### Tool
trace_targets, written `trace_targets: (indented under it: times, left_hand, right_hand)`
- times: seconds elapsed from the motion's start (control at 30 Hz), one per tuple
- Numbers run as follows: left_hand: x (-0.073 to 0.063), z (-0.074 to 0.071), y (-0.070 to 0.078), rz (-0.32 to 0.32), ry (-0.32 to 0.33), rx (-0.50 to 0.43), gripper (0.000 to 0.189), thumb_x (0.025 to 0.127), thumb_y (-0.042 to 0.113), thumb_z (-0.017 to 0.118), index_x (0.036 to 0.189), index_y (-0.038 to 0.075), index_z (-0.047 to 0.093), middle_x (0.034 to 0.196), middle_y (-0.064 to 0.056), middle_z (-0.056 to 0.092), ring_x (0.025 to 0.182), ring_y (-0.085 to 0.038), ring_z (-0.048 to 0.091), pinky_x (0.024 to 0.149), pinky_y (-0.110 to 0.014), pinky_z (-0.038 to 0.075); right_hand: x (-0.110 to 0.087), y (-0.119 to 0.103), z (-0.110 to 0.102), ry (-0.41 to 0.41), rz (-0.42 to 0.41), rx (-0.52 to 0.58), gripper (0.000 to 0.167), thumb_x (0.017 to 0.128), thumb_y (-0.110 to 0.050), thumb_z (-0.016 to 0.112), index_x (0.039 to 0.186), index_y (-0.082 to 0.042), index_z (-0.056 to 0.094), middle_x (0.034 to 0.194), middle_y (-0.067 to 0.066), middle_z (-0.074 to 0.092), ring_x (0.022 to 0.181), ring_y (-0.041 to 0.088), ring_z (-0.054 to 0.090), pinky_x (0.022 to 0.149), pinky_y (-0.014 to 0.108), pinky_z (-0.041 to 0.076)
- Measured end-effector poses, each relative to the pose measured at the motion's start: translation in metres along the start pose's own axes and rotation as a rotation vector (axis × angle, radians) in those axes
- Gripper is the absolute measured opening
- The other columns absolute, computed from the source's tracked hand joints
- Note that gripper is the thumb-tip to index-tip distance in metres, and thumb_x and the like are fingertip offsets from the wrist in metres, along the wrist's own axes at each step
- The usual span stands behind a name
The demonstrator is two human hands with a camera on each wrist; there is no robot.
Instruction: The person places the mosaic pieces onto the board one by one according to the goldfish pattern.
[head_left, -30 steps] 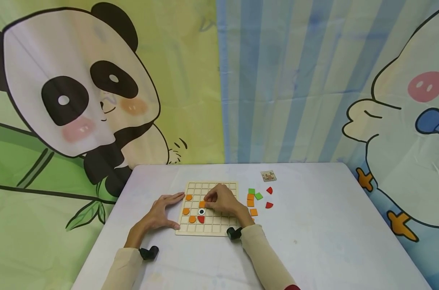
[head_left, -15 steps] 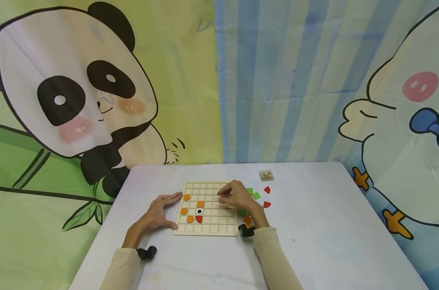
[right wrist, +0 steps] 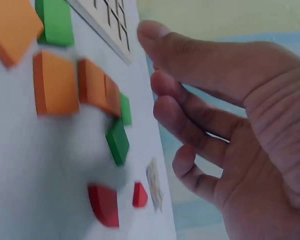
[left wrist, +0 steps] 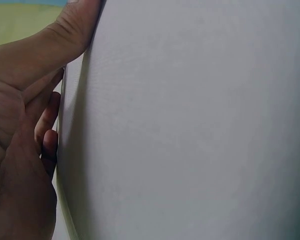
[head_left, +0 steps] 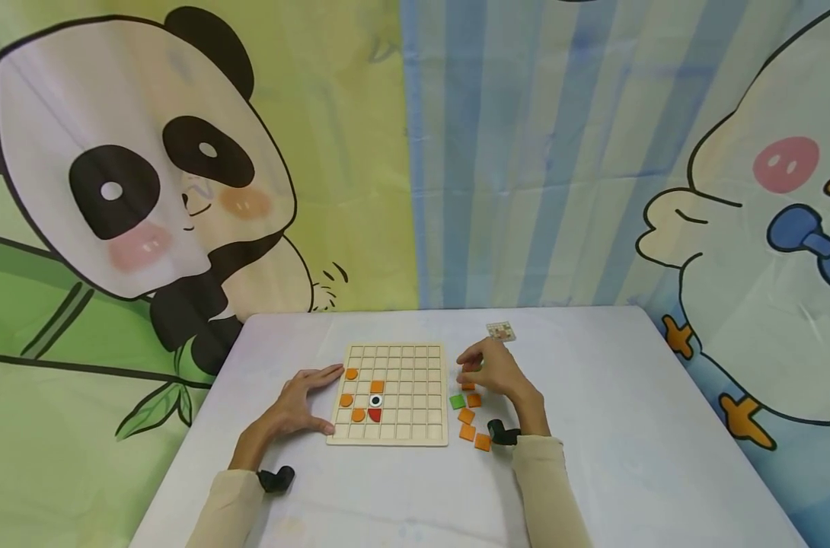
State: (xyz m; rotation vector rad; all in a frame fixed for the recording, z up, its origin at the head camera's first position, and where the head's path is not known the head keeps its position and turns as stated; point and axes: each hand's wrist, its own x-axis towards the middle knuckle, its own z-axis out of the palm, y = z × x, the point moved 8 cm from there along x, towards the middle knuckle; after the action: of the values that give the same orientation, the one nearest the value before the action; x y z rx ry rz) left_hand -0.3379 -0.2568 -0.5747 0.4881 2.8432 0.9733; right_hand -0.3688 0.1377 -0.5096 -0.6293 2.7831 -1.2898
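A pale wooden grid board (head_left: 415, 396) lies on the white table. On its left part sit an orange square tile (head_left: 377, 387), a white eye piece with a black dot (head_left: 376, 400), a red quarter-round tile (head_left: 375, 415) and three orange discs (head_left: 351, 374). My left hand (head_left: 293, 403) rests at the board's left edge, thumb and fingers spread along it. Right of the board, my right hand (head_left: 499, 373) hovers over loose tiles, its fingers slightly bent and apart from them. The right wrist view has nothing between thumb and fingers, with orange tiles (right wrist: 56, 84) and green tiles (right wrist: 118, 141) beside them.
Several loose orange tiles (head_left: 466, 416) and a green tile (head_left: 458, 402) lie close to the board's right edge. Red quarter-round tiles (right wrist: 104, 205) lie further off in the right wrist view. At the back is a small patterned card (head_left: 500, 330). Behind the table (head_left: 614, 396) hangs a cartoon curtain (head_left: 525, 152).
My right hand has let go of the orange square tile on the board and moved right, off the board and over the loose tiles. The left hand has stayed at the board's edge.
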Motion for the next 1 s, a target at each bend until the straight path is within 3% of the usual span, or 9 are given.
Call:
trace_targets:
  times: [0.2,0.27,0.4,0.6,0.77,1.0]
  left_hand:
    - [0.0,0.0,-0.002,-0.007,-0.001,-0.008,0.127,0.056,0.039,0.11,0.166,0.025,0.049,0.175,-0.001,0.046,0.152,-0.04,0.041,0.121,-0.073,0.031]
    - [-0.001,0.0,-0.003,-0.014,-0.002,-0.009,0.127,0.055,0.04,0.11,0.166,0.026,0.049,0.175,-0.001,0.046,0.152,-0.04,0.041,0.121,-0.072,0.031]
    - [-0.003,0.0,-0.004,-0.022,-0.003,-0.012,0.127,0.055,0.039,0.11,0.166,0.026,0.05,0.175,-0.001,0.045,0.152,-0.039,0.041,0.121,-0.071,0.031]
    - [-0.003,0.0,-0.004,-0.019,0.006,-0.005,0.126,0.056,0.042,0.109,0.165,0.027,0.05,0.175,0.0,0.046,0.151,-0.04,0.042,0.121,-0.074,0.031]
    - [-0.001,0.002,-0.005,-0.021,0.005,0.0,0.126,0.056,0.043,0.109,0.166,0.029,0.049,0.175,0.001,0.045,0.151,-0.038,0.042,0.122,-0.073,0.03]
    - [-0.001,0.001,-0.004,-0.015,0.004,-0.003,0.127,0.055,0.041,0.11,0.166,0.028,0.049,0.175,0.0,0.046,0.152,-0.039,0.041,0.12,-0.071,0.032]
  right_hand:
    - [-0.016,0.03,-0.032,0.145,0.134,-0.068,0.026,0.085,-0.007,0.092,0.108,0.002,0.084,0.091,0.01,0.078,0.08,0.019,0.067,0.076,0.035,0.056]
    - [-0.021,0.04,-0.039,0.192,0.177,-0.062,0.028,0.087,-0.008,0.091,0.112,0.002,0.083,0.093,0.012,0.078,0.084,0.024,0.067,0.075,0.033,0.053]
    - [-0.029,0.056,-0.047,0.241,0.267,-0.07,0.034,0.088,-0.008,0.09,0.12,0.002,0.081,0.105,0.017,0.079,0.096,0.03,0.068,0.084,0.04,0.055]
    - [-0.034,0.07,-0.048,0.243,0.309,-0.103,0.039,0.089,-0.006,0.087,0.126,0.003,0.079,0.109,0.018,0.079,0.101,0.032,0.067,0.095,0.048,0.056]
    - [-0.033,0.079,-0.045,0.221,0.336,-0.119,0.038,0.092,-0.007,0.084,0.129,0.004,0.077,0.108,0.017,0.076,0.099,0.03,0.063,0.092,0.044,0.054]
    - [-0.027,0.086,-0.04,0.217,0.311,-0.139,0.027,0.095,-0.008,0.083,0.12,0.002,0.081,0.107,0.017,0.077,0.096,0.029,0.062,0.086,0.04,0.051]
